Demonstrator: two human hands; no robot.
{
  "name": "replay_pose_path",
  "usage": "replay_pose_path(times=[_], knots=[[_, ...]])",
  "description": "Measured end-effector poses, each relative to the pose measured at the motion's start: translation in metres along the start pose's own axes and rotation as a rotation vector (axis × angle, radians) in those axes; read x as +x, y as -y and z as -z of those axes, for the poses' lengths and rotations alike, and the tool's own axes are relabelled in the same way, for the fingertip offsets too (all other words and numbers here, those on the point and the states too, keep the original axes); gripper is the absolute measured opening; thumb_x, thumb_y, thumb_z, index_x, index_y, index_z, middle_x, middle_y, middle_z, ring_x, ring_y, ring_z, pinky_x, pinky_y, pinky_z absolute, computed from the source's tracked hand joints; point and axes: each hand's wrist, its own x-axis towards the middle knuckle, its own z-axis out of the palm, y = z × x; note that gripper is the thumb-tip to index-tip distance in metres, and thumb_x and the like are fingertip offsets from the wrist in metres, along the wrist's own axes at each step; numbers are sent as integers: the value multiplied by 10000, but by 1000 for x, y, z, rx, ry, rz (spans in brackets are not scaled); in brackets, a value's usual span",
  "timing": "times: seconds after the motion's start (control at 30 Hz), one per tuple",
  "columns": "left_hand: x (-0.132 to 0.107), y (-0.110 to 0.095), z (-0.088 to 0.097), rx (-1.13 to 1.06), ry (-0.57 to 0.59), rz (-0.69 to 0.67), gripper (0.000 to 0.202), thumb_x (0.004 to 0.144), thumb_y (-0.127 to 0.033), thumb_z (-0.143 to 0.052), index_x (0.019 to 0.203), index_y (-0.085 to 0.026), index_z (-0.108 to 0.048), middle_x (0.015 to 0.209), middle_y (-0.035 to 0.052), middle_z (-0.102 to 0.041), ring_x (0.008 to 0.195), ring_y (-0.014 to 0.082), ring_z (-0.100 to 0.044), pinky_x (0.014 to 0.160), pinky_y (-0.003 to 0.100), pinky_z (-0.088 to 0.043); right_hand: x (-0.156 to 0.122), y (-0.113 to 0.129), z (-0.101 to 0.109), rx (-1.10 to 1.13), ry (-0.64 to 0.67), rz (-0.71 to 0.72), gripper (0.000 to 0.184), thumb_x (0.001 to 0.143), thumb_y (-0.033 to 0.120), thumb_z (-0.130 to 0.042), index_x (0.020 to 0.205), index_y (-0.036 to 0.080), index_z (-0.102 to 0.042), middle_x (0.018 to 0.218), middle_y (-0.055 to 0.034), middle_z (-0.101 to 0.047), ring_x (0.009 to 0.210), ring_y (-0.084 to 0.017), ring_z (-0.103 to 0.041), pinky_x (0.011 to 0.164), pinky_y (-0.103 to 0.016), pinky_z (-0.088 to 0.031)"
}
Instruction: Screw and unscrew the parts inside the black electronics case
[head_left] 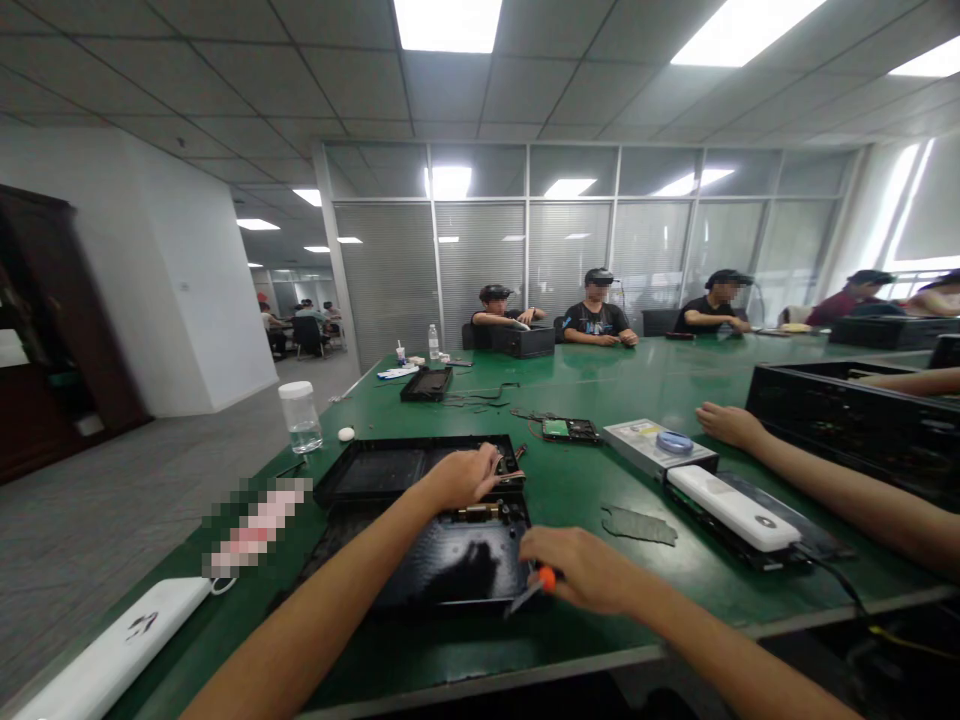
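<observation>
In front of me an opened black case (420, 575) lies on the green table, its hinged half tipped back behind it. My left hand (469, 475) is closed over the case's far right part, its fingertips on thin brownish wires (511, 476). Below them, a brass-coloured cylindrical part (480, 513) sits inside the case. By the case's right edge, my right hand (581, 570) is closed around a tool with an orange part (547, 578) and a grey, pointed blade-like end (523, 598). That end points down and left; the tool's exact kind is unclear.
A grey flat strip (639, 525), a green circuit board (556, 430) and a white power bank (731, 508) lie to the right. A co-worker's arm (795, 460) reaches in there. At left stand a clear jar (301, 420) and a long white object (127, 640).
</observation>
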Motion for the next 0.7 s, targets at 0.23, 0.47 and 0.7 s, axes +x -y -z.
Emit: replay_pose_path(times=[0.23, 0.47, 0.7], knots=[[-22, 70, -9, -185, 319, 242, 244, 749, -367, -549, 854, -151, -506, 713, -7, -564, 645, 123, -526, 570, 193, -363, -50, 37, -18, -400, 22, -65, 154, 778, 115, -448, 875, 206, -526, 836, -37, -555, 756, -162, -474, 610, -259, -316], [-24, 68, -24, 18, 356, 28, 218, 640, -229, -647, 851, -197, -602, 876, 25, -613, 839, 177, -551, 720, 230, -396, -56, 30, -23, -333, 15, -207, 209, 698, 82, -468, 850, 213, -522, 850, -19, -537, 789, -160, -464, 628, -263, -306], [-9, 34, 21, 167, 317, 49, 208, 652, -224, -633, 856, -199, -603, 896, 64, -616, 876, 226, -565, 749, 300, -421, -32, 14, -18, -311, 40, -240, 124, 724, 130, -503, 823, 194, -541, 848, -23, -566, 808, -164, -500, 692, -264, -361]])
